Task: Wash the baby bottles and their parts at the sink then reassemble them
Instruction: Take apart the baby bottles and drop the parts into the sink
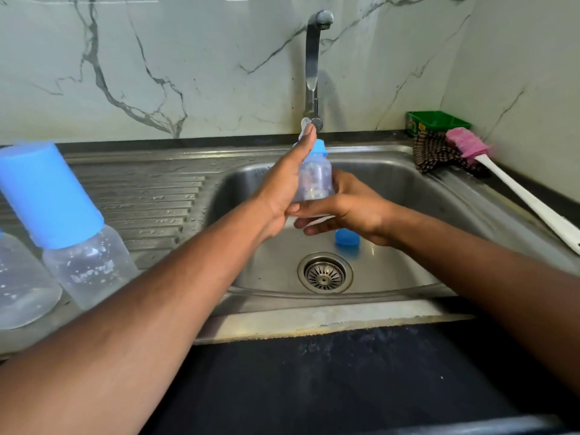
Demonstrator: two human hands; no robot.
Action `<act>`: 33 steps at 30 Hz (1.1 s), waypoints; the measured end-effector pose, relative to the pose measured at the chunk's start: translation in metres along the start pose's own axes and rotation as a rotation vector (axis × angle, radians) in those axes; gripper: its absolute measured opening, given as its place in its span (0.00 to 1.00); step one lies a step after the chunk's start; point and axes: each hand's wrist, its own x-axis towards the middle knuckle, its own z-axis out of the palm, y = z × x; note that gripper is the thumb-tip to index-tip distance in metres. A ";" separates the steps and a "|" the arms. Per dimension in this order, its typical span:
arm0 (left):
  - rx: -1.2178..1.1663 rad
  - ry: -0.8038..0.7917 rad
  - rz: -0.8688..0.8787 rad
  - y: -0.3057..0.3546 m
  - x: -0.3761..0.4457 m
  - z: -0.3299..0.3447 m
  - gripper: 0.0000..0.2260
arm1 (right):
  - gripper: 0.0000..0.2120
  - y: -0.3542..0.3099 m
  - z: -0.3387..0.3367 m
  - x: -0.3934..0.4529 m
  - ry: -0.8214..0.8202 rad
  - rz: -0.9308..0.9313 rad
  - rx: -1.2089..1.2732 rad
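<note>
Right hand point(342, 211) cupped under and round the base of a small clear baby bottle point(315, 180), fingers point(309, 229) curled beneath it and gripping. Left hand point(282, 186) laid flat against the bottle's near side, fingers point(306, 141) straight and together, reaching up past the blue collar point(320, 147) to the clear teat point(305, 122), tips touching or just beside it; not a clamp, more a steadying press. Bottle held upright over the sink point(408, 233), high in the basin and right below the tap point(314, 58); no running water clearly visible. Loose blue cap point(346, 238) lying on the sink floor just under the right hand, near the drain point(324, 273). Off to the left, on the ribbed draining surface point(150, 208), two more clear bottles: one with a tall blue cover point(50, 196) and white specks on its body point(88, 265), another point(25, 284) beside it, mostly cut off by the frame edge. On the right rim, a pink-headed bottle brush point(514, 189) with a white handle, a dark checked cloth point(436, 153), and a green tub point(437, 122) in the corner. Step in hand, by the look of it: early washing of the first bottle, cap already off, collar and teat still screwed on. Next move likely calls for a firm hold at the base, a twist of the collar to free the teat, then water and the brush.
</note>
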 end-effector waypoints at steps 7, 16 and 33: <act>-0.146 -0.097 0.070 0.005 0.000 -0.003 0.15 | 0.18 -0.007 -0.009 -0.006 -0.341 0.155 0.218; -0.229 0.272 -0.027 -0.001 0.010 0.003 0.11 | 0.09 -0.016 0.008 0.000 0.127 0.085 -0.558; -0.363 0.356 0.043 -0.006 0.015 -0.001 0.21 | 0.32 0.005 -0.017 0.010 0.100 0.050 0.088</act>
